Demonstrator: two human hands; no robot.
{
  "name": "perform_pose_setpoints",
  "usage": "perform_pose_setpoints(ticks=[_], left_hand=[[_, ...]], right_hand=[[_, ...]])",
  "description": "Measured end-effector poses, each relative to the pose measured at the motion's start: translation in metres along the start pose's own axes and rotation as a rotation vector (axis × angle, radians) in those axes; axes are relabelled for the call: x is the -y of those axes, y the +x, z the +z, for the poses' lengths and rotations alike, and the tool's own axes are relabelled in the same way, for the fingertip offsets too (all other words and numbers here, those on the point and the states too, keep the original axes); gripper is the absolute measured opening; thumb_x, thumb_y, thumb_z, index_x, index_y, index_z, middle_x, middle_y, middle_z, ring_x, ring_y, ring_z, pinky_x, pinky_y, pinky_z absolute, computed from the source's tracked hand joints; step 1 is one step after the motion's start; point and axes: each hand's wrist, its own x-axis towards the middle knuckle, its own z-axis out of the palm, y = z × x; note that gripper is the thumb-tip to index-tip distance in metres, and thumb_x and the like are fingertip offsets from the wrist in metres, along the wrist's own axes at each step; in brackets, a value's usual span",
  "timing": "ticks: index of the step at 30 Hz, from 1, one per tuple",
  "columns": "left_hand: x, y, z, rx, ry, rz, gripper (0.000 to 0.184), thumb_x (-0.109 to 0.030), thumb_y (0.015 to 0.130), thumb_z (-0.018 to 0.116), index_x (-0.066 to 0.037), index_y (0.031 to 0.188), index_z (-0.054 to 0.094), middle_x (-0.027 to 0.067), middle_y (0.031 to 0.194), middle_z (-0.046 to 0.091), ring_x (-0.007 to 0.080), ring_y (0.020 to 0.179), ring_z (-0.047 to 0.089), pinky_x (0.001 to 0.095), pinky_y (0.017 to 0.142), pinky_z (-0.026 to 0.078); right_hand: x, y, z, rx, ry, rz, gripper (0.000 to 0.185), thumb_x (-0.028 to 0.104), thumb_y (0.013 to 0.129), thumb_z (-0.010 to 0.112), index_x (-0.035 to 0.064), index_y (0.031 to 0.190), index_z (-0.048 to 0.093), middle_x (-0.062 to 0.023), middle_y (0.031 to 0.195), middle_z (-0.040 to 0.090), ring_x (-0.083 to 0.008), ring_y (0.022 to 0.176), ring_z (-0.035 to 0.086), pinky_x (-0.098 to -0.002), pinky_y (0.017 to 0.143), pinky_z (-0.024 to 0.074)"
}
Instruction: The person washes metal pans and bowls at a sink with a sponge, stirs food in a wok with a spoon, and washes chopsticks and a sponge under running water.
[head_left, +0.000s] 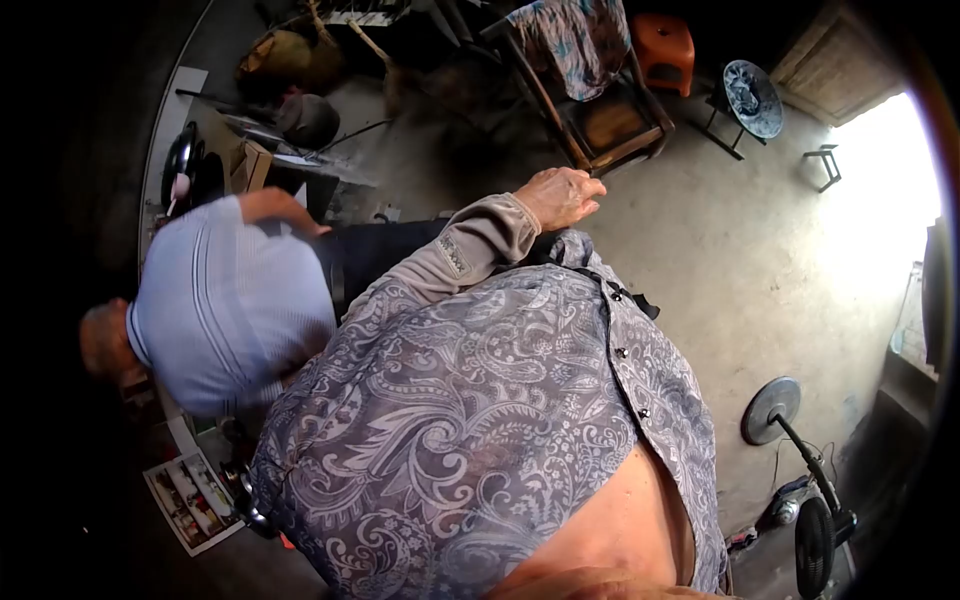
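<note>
My left hand [560, 198] reaches across in front of my waist, out of a beige-grey cuff with a patterned patch. Its fingers are loosely bent, with a gap at the tips, and nothing shows in them. Just below it is the hem of my grey paisley shirt [450, 430], which has dark buttons. Beyond the fingertips, farther off on the floor, stands a wooden chair [615, 130] with a patterned cloth [575, 45] over its back. My right hand does not show in the picture.
Close on my left, a person in a light blue striped shirt [230, 300] bends over. A divided tray [195, 503] lies below them. Across the concrete floor [690, 240] stand an orange stool [663, 50], a round basin [752, 100] on a stand, a small stool [824, 167] and a fan [815, 540].
</note>
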Motion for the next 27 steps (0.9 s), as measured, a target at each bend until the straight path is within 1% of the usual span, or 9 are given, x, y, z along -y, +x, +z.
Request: perform_pose_setpoints(ticks=[8,11,14,15,16,17,19,21,27], left_hand=[[0.012,0.023,0.011,0.040,-0.005,0.097,0.025,-0.018,0.078,0.056,-0.006,0.099,0.059,0.0122,0.094,0.060,0.0297,0.089,0.056,0.0365,0.077,0.045],[0.005,0.046,0.013,0.084,-0.016,0.200,0.027,-0.021,0.077,0.056,-0.006,0.099,0.060,0.0158,0.090,0.060,0.0331,0.086,0.057,0.0393,0.076,0.045],[-0.014,0.074,0.013,0.205,-0.050,0.243,0.029,-0.021,0.076,0.058,-0.007,0.101,0.060,0.0153,0.091,0.061,0.0320,0.086,0.058,0.0386,0.076,0.046],[-0.025,0.083,0.012,0.235,-0.027,0.268,0.029,-0.021,0.076,0.058,-0.008,0.102,0.060,0.0152,0.091,0.062,0.0315,0.086,0.059,0.0383,0.076,0.046],[-0.042,0.095,0.008,0.240,-0.040,0.293,0.028,-0.022,0.077,0.058,-0.009,0.101,0.060,0.0152,0.092,0.062,0.0310,0.087,0.059,0.0387,0.076,0.046],[-0.051,0.108,0.005,0.194,-0.025,0.408,0.026,-0.022,0.078,0.058,-0.008,0.100,0.060,0.0151,0.091,0.062,0.0299,0.086,0.059,0.0378,0.075,0.046],[-0.077,0.130,-0.003,0.231,-0.089,0.506,0.025,-0.021,0.079,0.058,-0.008,0.100,0.060,0.0149,0.088,0.062,0.0292,0.083,0.060,0.0362,0.073,0.047],[-0.105,0.147,-0.012,0.254,0.012,0.595,0.026,-0.019,0.079,0.058,-0.008,0.102,0.059,0.0143,0.086,0.061,0.0281,0.078,0.060,0.0345,0.070,0.047],[-0.167,0.221,0.035,0.449,0.001,0.669,0.024,-0.013,0.078,0.058,-0.006,0.100,0.059,0.0139,0.079,0.062,0.0220,0.071,0.061,0.0312,0.065,0.048]], right_hand=[[-0.040,-0.038,0.013,-0.086,0.193,0.136,0.033,0.032,0.073,0.062,0.0016,0.084,0.064,-0.0203,0.084,0.062,-0.0344,0.084,0.060,-0.0436,0.074,0.0473],[-0.025,-0.072,-0.002,-0.358,0.417,0.317,0.027,0.029,0.072,0.060,0.0030,0.079,0.065,-0.0193,0.083,0.062,-0.0350,0.083,0.059,-0.0428,0.073,0.0474],[-0.026,-0.094,-0.025,-0.573,0.768,0.323,0.034,0.030,0.071,0.060,0.0049,0.092,0.061,-0.0183,0.084,0.062,-0.0365,0.079,0.059,-0.0418,0.073,0.0474],[-0.011,-0.125,-0.063,-0.739,0.635,0.245,0.027,0.027,0.075,0.059,0.0053,0.090,0.058,-0.0151,0.079,0.062,-0.0304,0.066,0.060,-0.0390,0.062,0.0491],[0.000,-0.148,-0.116,-0.494,1.405,0.216,0.016,0.025,0.082,0.055,0.0111,0.089,0.055,-0.0071,0.073,0.058,-0.0182,0.065,0.058,-0.0338,0.057,0.0484],[0.000,-0.150,-0.133,-0.572,1.711,0.168,0.010,0.023,0.088,0.050,0.0134,0.087,0.052,-0.0031,0.073,0.053,-0.0120,0.063,0.054,-0.0294,0.053,0.0469],[-0.009,-0.165,-0.164,-0.649,2.204,-0.204,0.014,0.025,0.090,0.047,0.0112,0.090,0.052,-0.0043,0.076,0.054,-0.0153,0.067,0.055,-0.0326,0.062,0.0497],[0.010,-0.222,-0.227,-0.830,2.361,-0.173,0.029,0.029,0.089,0.046,0.0052,0.101,0.055,-0.0095,0.088,0.060,-0.0195,0.075,0.058,-0.0367,0.074,0.0506],[-0.019,-0.228,-0.278,-0.992,2.683,-0.605,0.017,0.022,0.087,0.050,0.0079,0.094,0.056,-0.0086,0.085,0.061,-0.0188,0.073,0.060,-0.0326,0.070,0.0519]])
